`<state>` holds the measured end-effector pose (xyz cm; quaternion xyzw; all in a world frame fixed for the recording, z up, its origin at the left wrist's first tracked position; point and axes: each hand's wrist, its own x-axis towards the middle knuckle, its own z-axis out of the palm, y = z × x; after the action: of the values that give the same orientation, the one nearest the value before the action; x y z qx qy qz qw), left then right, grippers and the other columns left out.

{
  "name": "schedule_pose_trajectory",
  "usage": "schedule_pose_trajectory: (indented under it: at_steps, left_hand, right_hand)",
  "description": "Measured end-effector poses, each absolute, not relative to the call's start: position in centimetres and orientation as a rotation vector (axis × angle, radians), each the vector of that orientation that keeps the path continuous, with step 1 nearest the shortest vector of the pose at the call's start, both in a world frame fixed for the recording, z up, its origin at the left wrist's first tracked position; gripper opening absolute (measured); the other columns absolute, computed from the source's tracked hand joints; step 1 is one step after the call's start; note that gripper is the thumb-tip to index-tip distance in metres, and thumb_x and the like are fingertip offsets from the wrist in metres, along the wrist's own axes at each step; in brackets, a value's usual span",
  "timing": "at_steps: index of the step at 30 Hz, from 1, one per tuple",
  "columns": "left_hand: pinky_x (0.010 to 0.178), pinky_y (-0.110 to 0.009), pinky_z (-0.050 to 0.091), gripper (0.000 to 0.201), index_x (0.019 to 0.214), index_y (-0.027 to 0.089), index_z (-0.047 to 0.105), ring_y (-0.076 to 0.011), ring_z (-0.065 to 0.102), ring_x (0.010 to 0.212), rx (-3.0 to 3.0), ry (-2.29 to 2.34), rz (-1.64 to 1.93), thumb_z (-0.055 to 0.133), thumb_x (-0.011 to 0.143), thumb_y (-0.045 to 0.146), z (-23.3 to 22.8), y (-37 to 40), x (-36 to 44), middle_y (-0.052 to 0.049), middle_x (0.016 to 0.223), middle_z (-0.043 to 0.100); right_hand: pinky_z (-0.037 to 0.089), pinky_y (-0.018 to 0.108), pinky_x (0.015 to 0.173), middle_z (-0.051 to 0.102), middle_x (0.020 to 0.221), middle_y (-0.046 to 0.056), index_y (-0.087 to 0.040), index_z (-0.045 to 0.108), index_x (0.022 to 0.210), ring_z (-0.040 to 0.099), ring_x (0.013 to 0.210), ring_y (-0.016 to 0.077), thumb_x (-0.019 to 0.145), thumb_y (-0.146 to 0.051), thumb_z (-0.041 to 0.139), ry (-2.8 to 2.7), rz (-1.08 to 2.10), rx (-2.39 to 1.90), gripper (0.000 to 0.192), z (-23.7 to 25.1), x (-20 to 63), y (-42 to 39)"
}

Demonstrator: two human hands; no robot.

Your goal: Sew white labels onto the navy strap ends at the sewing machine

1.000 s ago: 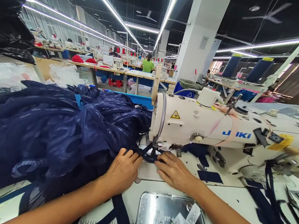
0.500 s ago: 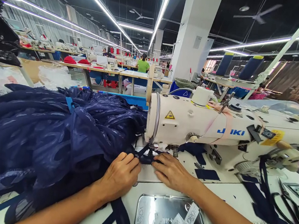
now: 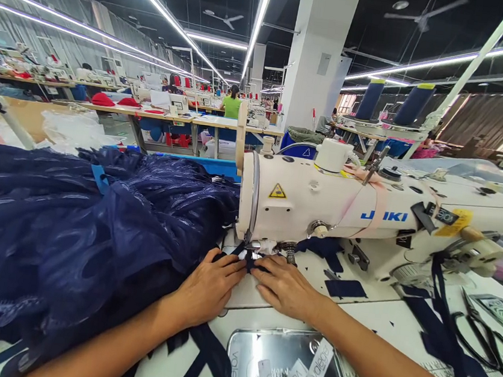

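At the needle area, a narrow navy fabric strip (image 3: 250,263) lies under the presser foot (image 3: 251,246) of a white sewing machine (image 3: 304,200). My left hand (image 3: 210,287) holds the strip from the left, its closed fingers reaching toward the foot. From the right, my right hand (image 3: 290,287) keeps its curved fingertips pressed on the same strip, just in front of the foot. Both thumbs are partly hidden. A large heap of sheer navy fabric (image 3: 91,243) piles up to the left, against my left forearm.
Close in front of my hands sits a shiny metal tin (image 3: 254,358) with several printed labels (image 3: 319,366). Black scissors (image 3: 480,335) and navy scraps (image 3: 438,337) lie to the right. Two navy thread cones (image 3: 413,104) stand behind the machine. Beyond, people sit at other machines.
My left hand has shifted slightly right toward the foot, its fingers straightening over the strip. My right hand stays close to the needle area. The whole view has swung slightly.
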<state>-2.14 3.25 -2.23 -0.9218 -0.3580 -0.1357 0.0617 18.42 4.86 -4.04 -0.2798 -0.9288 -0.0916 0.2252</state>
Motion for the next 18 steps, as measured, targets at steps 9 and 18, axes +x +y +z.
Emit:
schedule_pose_trajectory:
  at_steps: [9, 18]
  left_hand:
    - [0.093, -0.041, 0.026, 0.043, 0.115, 0.015, 0.051, -0.0225, 0.045, 0.112, -2.776, -1.114, -0.304, 0.049, 0.072, 0.012, -2.17, 3.12, -2.18, -0.009, 0.122, 0.052]
    - [0.092, -0.042, 0.028, 0.043, 0.114, 0.017, 0.051, -0.02, 0.044, 0.113, -2.773, -1.123, -0.36, 0.041, 0.074, 0.004, -2.05, 3.94, -2.25, -0.007, 0.121, 0.053]
  right_hand:
    - [0.045, 0.036, 0.083, 0.058, 0.105, 0.012, -0.012, 0.058, 0.102, 0.051, 0.097, 0.0224, 0.083, -0.021, 0.045, -2.552, -0.261, -0.798, 0.025, -4.15, 18.21, 4.92]
    - [0.042, 0.039, 0.088, 0.055, 0.116, 0.013, -0.011, 0.056, 0.11, 0.052, 0.105, 0.0228, 0.083, -0.027, 0.047, -2.584, -0.101, -0.971, 0.032, -3.88, 18.24, 5.33]
